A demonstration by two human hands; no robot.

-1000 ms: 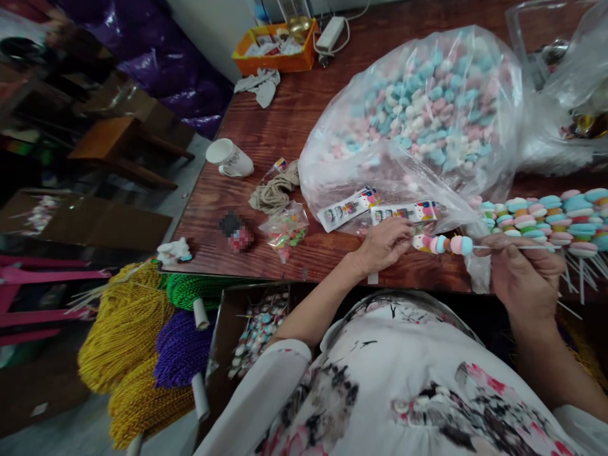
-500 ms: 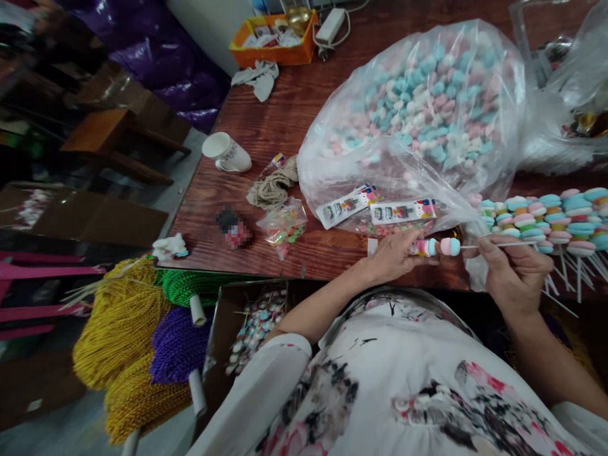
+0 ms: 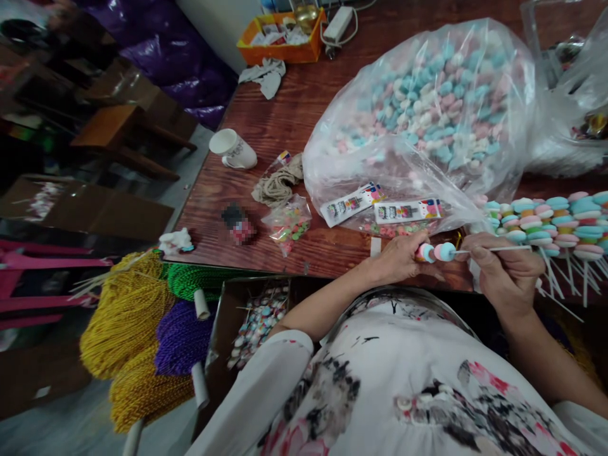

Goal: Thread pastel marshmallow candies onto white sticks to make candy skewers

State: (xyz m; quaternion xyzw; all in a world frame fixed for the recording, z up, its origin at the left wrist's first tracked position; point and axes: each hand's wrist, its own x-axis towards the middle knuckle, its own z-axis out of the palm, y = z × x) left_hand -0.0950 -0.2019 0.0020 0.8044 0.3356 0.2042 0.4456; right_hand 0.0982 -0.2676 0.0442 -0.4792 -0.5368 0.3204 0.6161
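Red-brown wooden table [image 3: 204,215]: white mug [image 3: 232,149], orange tray [image 3: 280,54]; left hand [image 3: 400,258] gripping candies [image 3: 434,252], right hand [image 3: 506,272] pinching white stick [image 3: 506,249].

The right grip [image 3: 507,272] has come nearer the left grip [image 3: 400,259], fewer candies [image 3: 444,252] showing between.

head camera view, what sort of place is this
Likely a small workshop that handles sweets: skewers of marshmallow-like pieces lie massed on the table, a big clear bag holds loose ones, and a cardboard box below holds more small pieces.
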